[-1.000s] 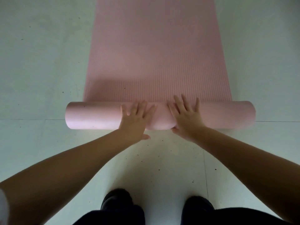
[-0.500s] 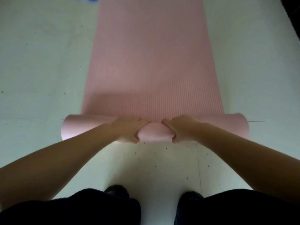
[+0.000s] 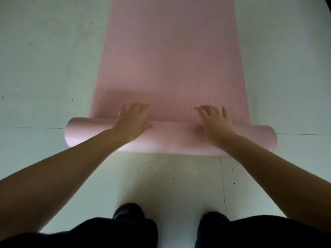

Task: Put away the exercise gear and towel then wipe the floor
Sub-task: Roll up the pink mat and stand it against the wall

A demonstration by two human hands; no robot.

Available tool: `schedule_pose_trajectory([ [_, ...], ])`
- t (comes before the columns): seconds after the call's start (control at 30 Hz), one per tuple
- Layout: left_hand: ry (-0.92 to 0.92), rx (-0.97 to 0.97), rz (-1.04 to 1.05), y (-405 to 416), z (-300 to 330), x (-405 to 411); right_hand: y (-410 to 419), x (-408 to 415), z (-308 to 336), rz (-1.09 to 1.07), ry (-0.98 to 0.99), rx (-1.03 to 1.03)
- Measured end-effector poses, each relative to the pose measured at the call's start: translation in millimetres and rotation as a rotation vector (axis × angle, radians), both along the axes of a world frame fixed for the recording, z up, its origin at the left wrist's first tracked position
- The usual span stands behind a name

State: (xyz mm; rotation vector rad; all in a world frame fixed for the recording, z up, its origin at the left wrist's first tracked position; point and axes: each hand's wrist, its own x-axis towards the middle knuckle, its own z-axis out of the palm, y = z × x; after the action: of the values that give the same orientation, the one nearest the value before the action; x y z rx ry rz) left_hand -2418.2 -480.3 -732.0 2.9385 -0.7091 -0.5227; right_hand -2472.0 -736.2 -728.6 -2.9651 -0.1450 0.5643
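Note:
A pink exercise mat [image 3: 170, 59] lies lengthwise on the pale floor, running away from me. Its near end is wound into a thick roll [image 3: 175, 140] that lies crosswise in front of my feet. My left hand [image 3: 133, 120] rests palm down on the roll left of the middle, fingers stretched over its top onto the flat mat. My right hand [image 3: 212, 122] lies the same way right of the middle, fingers spread. Neither hand closes around the roll. No towel is in view.
Pale tiled floor [image 3: 44, 68] with small dark specks surrounds the mat on both sides. My dark shoes [image 3: 128, 211] and trouser legs stand just behind the roll. A sliver of something dark shows in the top right corner [image 3: 329, 1].
Half a second ago both hands were curled around the middle of the roll; now they lie flat, wider apart, fingers extended forward. The roll has grown thicker and turned away from me.

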Motion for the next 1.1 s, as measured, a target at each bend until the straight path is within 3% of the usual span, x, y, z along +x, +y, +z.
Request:
schedule_pose_trajectory([
  [0.07, -0.233, -0.132, -0.074, -9.0, -0.8, -6.5, 4.3, -7.0, -1.7, -0.013, -0.195, 0.081],
  [0.13, -0.106, -0.083, -0.216, -22.9, -2.7, -20.3, 10.5, -18.1, -5.5, 0.071, -0.172, 0.13],
  [0.23, 0.14, 0.201, -0.238, -34.7, -14.8, -27.6, 12.9, -24.9, -13.7, 0.164, 0.005, 0.028],
  [0.4, 0.166, 0.247, -0.22, -38.9, -19.1, -9.6, 11.0, -6.5, -16.3, 0.257, 0.204, -0.157],
  [0.5, 0.093, 0.194, -0.248, -40.8, -15.5, -7.2, 15.6, 0.3, -9.8, 0.272, 0.137, -0.18],
  [0.63, 0.091, 0.112, -0.263, -33.9, -6.9, -7.4, 16.1, 2.5, -0.1, 0.279, 0.096, -0.059],
  [0.73, 0.243, 0.066, -0.26, -33.3, 1.8, -16.3, 21.0, 0.1, 11.1, 0.322, 0.22, -0.033],
  [0.83, 0.609, -0.001, -0.224, -33.5, 7.7, -25.0, 26.1, -3.3, 18.4, 0.353, 0.462, -0.004],
  [0.93, 0.796, -0.01, -0.273, -32.7, -1.5, -35.7, 25.4, -13.8, 8.7, 0.319, 0.673, 0.079],
  [1.0, 0.82, -0.062, -0.236, -29.5, -8.1, -39.2, 19.9, -18.1, -1.3, 0.241, 0.722, 0.153],
  [1.1, 0.634, 0.038, -0.178, -20.2, -11.0, -32.6, 3.8, -8.6, -9.9, 0.165, 0.709, 0.138],
])
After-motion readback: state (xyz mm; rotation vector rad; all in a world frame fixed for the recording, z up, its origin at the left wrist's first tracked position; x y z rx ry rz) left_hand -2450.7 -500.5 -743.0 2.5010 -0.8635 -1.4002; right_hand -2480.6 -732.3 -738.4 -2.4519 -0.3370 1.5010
